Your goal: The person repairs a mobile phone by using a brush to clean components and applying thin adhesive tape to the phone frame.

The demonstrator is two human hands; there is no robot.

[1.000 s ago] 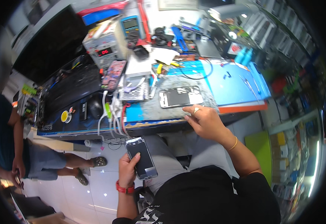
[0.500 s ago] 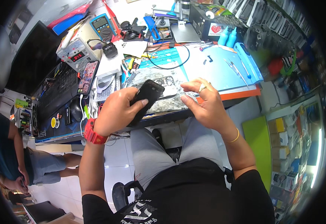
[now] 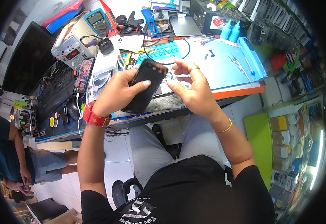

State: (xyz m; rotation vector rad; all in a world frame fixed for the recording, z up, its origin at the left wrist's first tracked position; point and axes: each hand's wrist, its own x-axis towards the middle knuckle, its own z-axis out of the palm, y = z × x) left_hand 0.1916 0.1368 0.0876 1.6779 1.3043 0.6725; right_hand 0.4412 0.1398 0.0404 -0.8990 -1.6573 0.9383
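My left hand (image 3: 116, 93) grips a black phone screen assembly (image 3: 144, 100) along its side, thumb on its face, tilted above the speckled grey work mat (image 3: 165, 101). Just right of it my right hand (image 3: 193, 91) is open, fingers apart and curved, with nothing visible between them. A light-framed opened phone (image 3: 169, 75) lies on the mat behind, mostly hidden by the screen and hands. A light blue mat (image 3: 222, 71) with tweezers (image 3: 237, 65) and small dark parts (image 3: 209, 54) is to the right.
The cluttered bench holds a power supply (image 3: 66, 50), multimeter (image 3: 97, 22), propped phone (image 3: 82, 76), keyboard (image 3: 53, 89), mouse (image 3: 71, 108), cables and blue bottles (image 3: 230, 31). A co-worker (image 3: 6, 149) stands at left. A glass display case (image 3: 293, 149) is at right.
My left hand has risen from over my lap to the bench with the screen assembly. My right hand has moved farther forward beside it, its fingers opening.
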